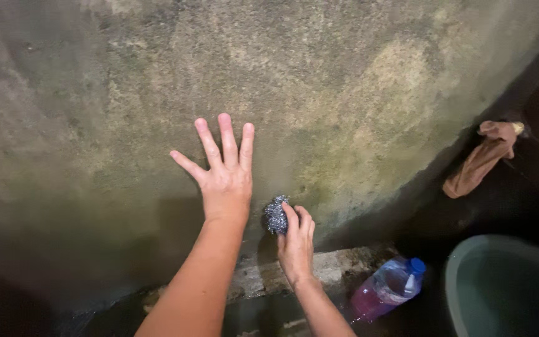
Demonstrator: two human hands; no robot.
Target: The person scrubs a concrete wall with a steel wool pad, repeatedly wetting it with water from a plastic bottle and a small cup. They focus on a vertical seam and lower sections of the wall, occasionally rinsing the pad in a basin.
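My left hand (223, 171) lies flat against a stained, greenish concrete wall (319, 81), fingers spread and pointing up. Just to its lower right, my right hand (296, 240) grips a silvery steel-wool scrubber (276, 214) and presses it against the same wall, low down near its base. The two hands are close together but do not touch.
A clear plastic bottle with a blue cap and pink liquid (387, 287) lies on the ledge at the wall's foot. A green basin (500, 284) sits at the lower right. A brown cloth (483, 159) hangs at the right. The lower left is dark.
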